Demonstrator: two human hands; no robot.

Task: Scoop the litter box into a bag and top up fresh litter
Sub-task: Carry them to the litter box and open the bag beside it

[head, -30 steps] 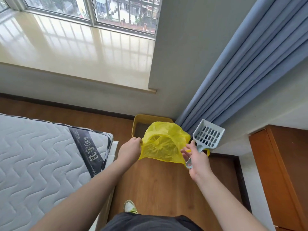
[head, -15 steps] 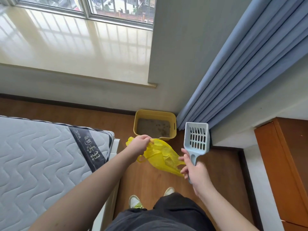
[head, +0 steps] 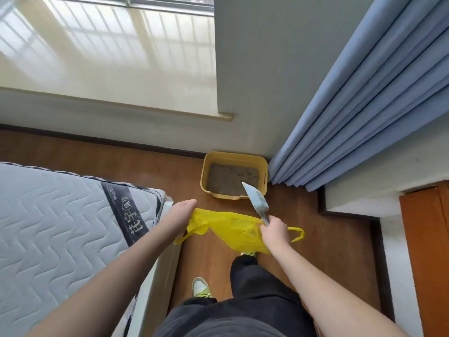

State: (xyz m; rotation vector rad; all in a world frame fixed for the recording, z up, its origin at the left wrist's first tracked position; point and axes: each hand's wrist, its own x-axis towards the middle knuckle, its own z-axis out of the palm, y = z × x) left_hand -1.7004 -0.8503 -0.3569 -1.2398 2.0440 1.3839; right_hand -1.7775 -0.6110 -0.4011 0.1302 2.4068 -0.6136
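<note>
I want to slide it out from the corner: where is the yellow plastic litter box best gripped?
Grip the yellow plastic litter box by its near lip, coming from the open floor side. Wall and blue curtain block the far and right sides; a handle slot shows on the right wall.

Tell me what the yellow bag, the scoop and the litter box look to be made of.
Yellow bag: thin plastic film, likely polyethylene; it crumples, lets light through and has loop handles.
Scoop: rigid moulded plastic, pale grey-blue, matte; seen edge-on, so little else shows.
Litter box: hard moulded plastic, mustard yellow, smooth with a slight sheen, rounded corners and a slot handle in its wall. It holds grey-brown granular litter.
</note>
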